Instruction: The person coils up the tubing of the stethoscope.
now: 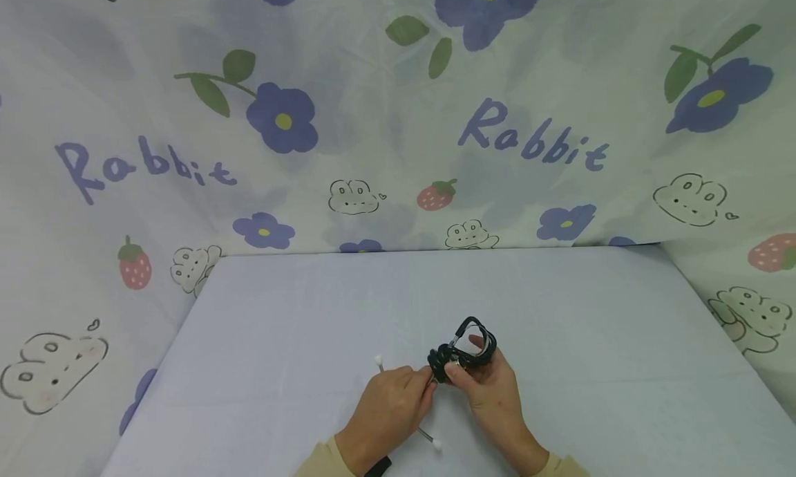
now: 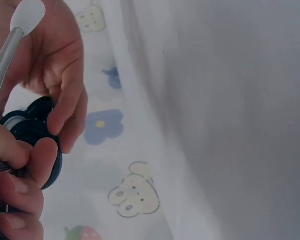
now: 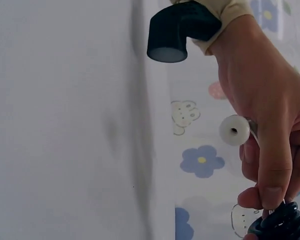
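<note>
A stethoscope with black tubing [image 1: 440, 359] is held over the white table between both hands. The tubing is wound into a tight bundle with a loop standing up at its right. My left hand [image 1: 393, 402] pinches the metal ear tubes beside the bundle with curled fingers. Their white ear tips [image 1: 437, 445] stick out on either side of that hand; one ear tip [image 3: 234, 130] shows close in the right wrist view. My right hand [image 1: 497, 394] grips the coiled tubing, its thumb on the near side. In the left wrist view fingers cover much of the tubing [image 2: 52, 170].
The white tabletop [image 1: 298, 311] spreads out around the hands. Behind it and at both sides hangs a curtain [image 1: 385, 138] printed with flowers, rabbits and strawberries. A black wrist camera [image 3: 170, 35] sits at the left cuff.
</note>
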`<state>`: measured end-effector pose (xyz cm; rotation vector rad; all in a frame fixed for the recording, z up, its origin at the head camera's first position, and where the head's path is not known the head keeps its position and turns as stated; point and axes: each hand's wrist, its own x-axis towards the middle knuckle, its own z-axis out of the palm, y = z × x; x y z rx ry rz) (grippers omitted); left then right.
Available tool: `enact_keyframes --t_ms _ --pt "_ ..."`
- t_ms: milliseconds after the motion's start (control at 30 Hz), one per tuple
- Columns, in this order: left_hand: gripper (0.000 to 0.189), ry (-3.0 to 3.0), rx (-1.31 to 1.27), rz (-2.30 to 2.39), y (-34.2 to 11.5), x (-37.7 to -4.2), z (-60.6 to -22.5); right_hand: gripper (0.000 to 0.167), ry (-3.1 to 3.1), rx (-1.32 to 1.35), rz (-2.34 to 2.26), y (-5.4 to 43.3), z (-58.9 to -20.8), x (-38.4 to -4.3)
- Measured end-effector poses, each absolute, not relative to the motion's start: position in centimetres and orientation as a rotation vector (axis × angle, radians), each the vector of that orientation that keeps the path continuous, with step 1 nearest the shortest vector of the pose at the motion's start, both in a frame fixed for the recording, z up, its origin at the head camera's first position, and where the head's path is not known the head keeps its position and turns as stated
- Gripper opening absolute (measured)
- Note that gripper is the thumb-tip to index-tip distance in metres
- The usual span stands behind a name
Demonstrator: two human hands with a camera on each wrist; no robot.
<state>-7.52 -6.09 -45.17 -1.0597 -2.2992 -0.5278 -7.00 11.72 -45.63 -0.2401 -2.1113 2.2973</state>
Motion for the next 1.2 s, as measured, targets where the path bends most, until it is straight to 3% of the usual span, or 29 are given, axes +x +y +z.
enact_keyframes --t_ms 667,1200 --pt "0.018 -2.629 -0.897 -0.711 -5.58 -6.68 -44.5 0.07 -2.019 -0.113 2.251 11.76 -46.49 -7.31" --pt "0.013 -2.673 -0.933 -0.938 -5.44 -6.68 -44.57 0.073 -2.109 0.038 2.188 12.1 -46.49 -7.38"
